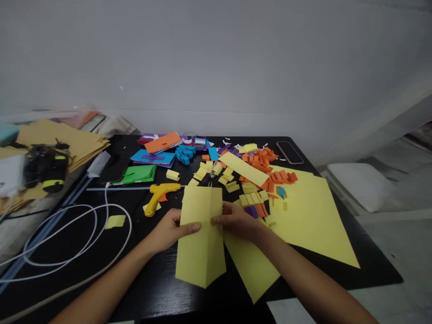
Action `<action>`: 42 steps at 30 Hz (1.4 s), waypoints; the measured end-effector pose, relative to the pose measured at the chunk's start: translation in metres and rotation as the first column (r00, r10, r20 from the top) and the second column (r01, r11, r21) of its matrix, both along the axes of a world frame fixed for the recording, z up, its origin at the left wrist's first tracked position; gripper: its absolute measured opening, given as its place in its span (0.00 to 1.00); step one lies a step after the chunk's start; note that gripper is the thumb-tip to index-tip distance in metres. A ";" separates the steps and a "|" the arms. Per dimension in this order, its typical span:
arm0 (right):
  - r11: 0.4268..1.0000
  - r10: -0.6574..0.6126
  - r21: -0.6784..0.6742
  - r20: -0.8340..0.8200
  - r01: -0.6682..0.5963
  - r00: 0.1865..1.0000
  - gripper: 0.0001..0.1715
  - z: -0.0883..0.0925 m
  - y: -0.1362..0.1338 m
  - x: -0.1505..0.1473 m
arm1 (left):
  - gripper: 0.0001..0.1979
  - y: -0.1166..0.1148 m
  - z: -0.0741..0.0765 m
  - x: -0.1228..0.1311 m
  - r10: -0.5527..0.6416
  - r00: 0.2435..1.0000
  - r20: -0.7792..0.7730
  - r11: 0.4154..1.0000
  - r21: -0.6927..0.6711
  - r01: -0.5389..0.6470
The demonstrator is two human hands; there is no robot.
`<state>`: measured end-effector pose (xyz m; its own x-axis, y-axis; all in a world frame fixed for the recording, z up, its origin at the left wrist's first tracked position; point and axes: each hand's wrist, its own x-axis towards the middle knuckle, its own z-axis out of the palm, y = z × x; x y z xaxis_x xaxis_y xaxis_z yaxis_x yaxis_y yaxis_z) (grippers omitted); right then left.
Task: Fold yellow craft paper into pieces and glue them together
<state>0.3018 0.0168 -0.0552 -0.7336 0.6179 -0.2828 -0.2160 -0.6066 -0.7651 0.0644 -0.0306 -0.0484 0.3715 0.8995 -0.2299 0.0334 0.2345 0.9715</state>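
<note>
A yellow sheet of paper (194, 252) with a lengthwise crease is raised over the front of the black table. My left hand (172, 231) grips its left edge, thumb on the face and fingers behind. On the right edge my right hand (238, 220) pinches the sheet, thumb near the crease. Under my right forearm lies another yellow paper piece (251, 265). Just left of the held sheet rests a yellow glue gun (158, 196). Behind the hands are small folded yellow pieces (201, 171), orange pieces (280, 177) and a long yellow strip (243, 168).
A large yellow sheet (317, 216) covers the table's right side. Stacks of blue (153, 157), green (137, 174) and orange (164, 142) folded paper sit at the back left. A phone (289, 152) lies at the back right. White cable (126, 238) loops across the left.
</note>
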 end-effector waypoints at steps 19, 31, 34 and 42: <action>0.910 0.083 0.374 0.255 -0.177 0.963 0.31 0.003 -0.018 -0.006 | 0.19 -0.003 -0.003 0.011 0.069 0.935 -0.348 0.901 0.425 0.091; 0.938 -0.187 0.330 0.221 0.108 0.957 0.30 -0.002 -0.013 -0.010 | 0.19 0.000 0.005 0.007 0.161 0.974 -0.161 0.930 0.356 -0.095; 0.937 -0.192 0.329 0.205 0.117 0.960 0.31 -0.006 -0.014 -0.013 | 0.18 0.001 0.004 0.007 0.172 0.976 -0.133 0.940 0.318 -0.122; 0.937 -0.156 0.345 0.269 0.056 0.950 0.30 -0.007 -0.017 -0.015 | 0.17 -0.001 0.002 0.012 0.110 0.992 -0.064 0.967 0.237 -0.092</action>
<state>0.2868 -0.0003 -0.0625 -0.5762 0.7817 -0.2385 -0.0047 -0.2950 -0.9555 0.0760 -0.0320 -0.0466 0.2655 0.9635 -0.0333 0.0971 0.0076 0.9952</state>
